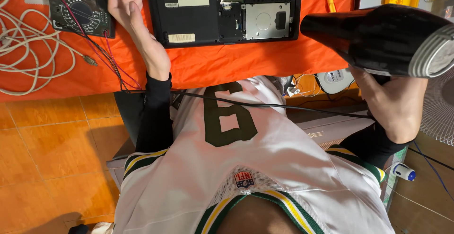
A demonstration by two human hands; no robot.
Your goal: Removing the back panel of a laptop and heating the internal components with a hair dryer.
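My right hand point(396, 102) grips the handle of a black hair dryer point(378, 37), held above the table's right edge with its nozzle pointing left toward a black laptop point(203, 16). The laptop lies bottom-up on an orange cloth point(236, 63), its covers off and a silver drive bay point(267, 21) exposed. My left hand point(126, 4) is raised with fingers apart and holds nothing. It hovers between the laptop's left edge and a black multimeter point(80, 9). The dryer's black cord point(265, 105) runs across my white jersey.
Red and black test leads point(101, 54) trail from the multimeter to the table edge. A coil of white cable point(28, 40) lies far left. A yellow-handled screwdriver point(330, 1) rests right of the laptop. A white fan grille point(440, 111) stands at the right; orange floor tiles point(52, 158) show below.
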